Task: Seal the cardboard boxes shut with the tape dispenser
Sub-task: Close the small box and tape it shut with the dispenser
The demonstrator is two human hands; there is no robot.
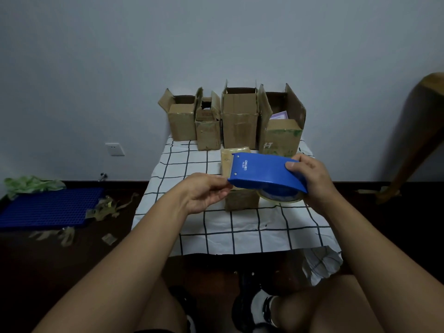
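Up front, both hands [259, 186] grip the blue tape dispenser [264, 173], hiding a taped box [240, 200]; four open boxes [237, 116] behind.

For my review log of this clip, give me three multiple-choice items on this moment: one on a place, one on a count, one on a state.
1. Where is the closed box?
A. on the checked cloth, in front of the row of boxes
B. on the blue mat
C. on the person's lap

2. How many boxes stand open along the wall?
A. two
B. four
C. six

3. What does the right hand do?
A. hangs idle
B. grips the tape dispenser
C. folds a flap

Key: 1 A, it lies on the checked cloth; 2 B, four show raised flaps; 3 B, its fingers wrap the blue body.
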